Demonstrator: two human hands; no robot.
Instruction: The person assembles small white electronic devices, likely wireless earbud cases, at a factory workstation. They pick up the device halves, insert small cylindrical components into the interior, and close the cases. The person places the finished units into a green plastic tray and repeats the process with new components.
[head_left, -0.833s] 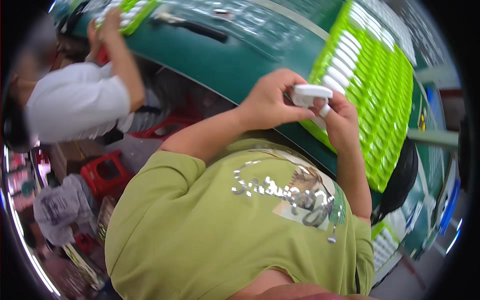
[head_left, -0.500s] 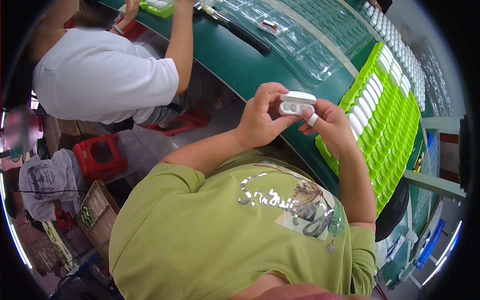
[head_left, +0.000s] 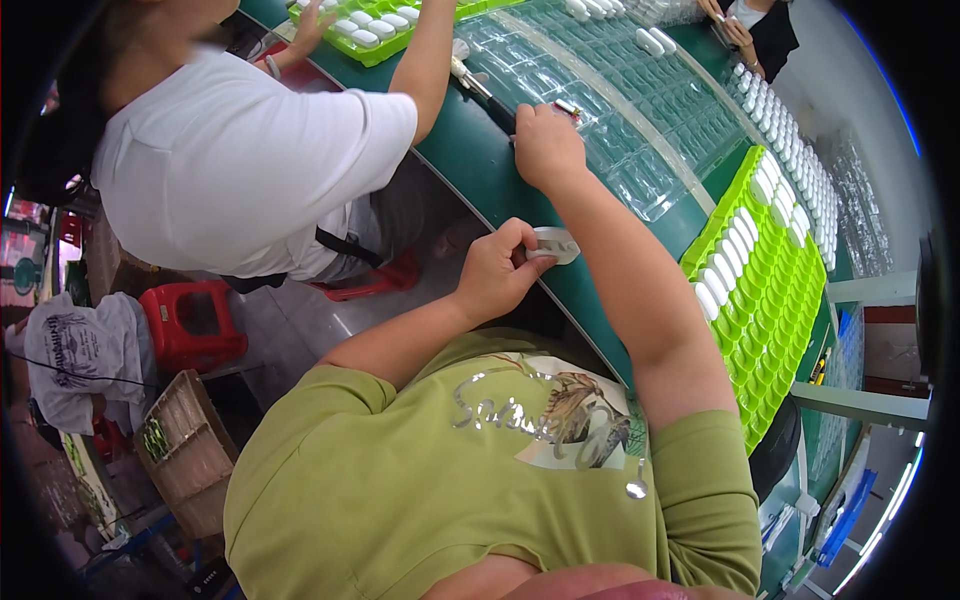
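Between thumb and fingers, my left hand (head_left: 495,268) grips a small white earbud case (head_left: 556,243) near the table's edge. Its hollowed inner side shows in part; the lid's position is hard to make out. My right hand (head_left: 550,148) is stretched out over the green table, fingers closed around the end of a black-handled tool (head_left: 494,108). The tool's metal head points away to the far left, and its handle end is hidden under my fingers. Just beyond those fingers, a small red and silver piece (head_left: 567,108) lies on a clear plastic blister tray (head_left: 640,185).
A bright green moulded tray (head_left: 765,320) with white cases in some pockets lies right. Rows of white cases (head_left: 790,140) stand behind it. At left a co-worker in a white shirt (head_left: 260,170) works over another green tray (head_left: 350,50). Another person (head_left: 765,40) sits across. A red stool (head_left: 195,325) stands behind.
My right hand has left the white case and reached forward to the black-handled tool. My left hand keeps the case, now slightly lower in view. The view has shifted, showing more of the far table.
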